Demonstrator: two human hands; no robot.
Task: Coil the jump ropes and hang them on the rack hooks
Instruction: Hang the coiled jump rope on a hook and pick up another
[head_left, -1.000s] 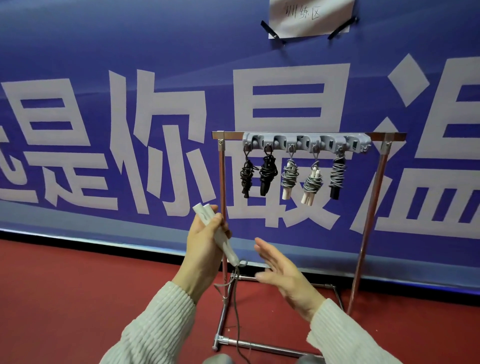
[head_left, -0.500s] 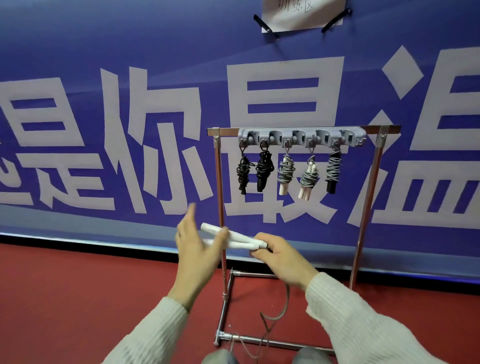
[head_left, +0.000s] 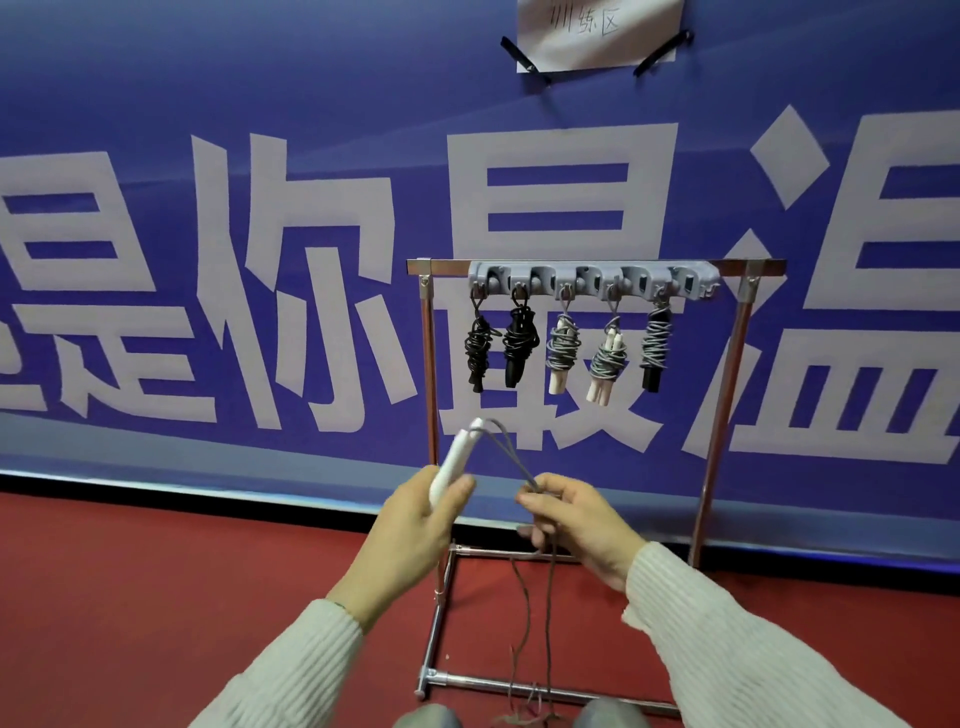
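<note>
Five coiled jump ropes (head_left: 566, 345) are filling the rack hooks (head_left: 592, 279). The left hand (head_left: 415, 525) is gripping white handles (head_left: 453, 462) tilted upward; the right hand (head_left: 576, 519) is pinching the grey cord (head_left: 511, 457) beside it.

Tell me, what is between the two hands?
In the head view, a stretch of grey rope runs from the white handles in the left hand to the right hand.
</note>
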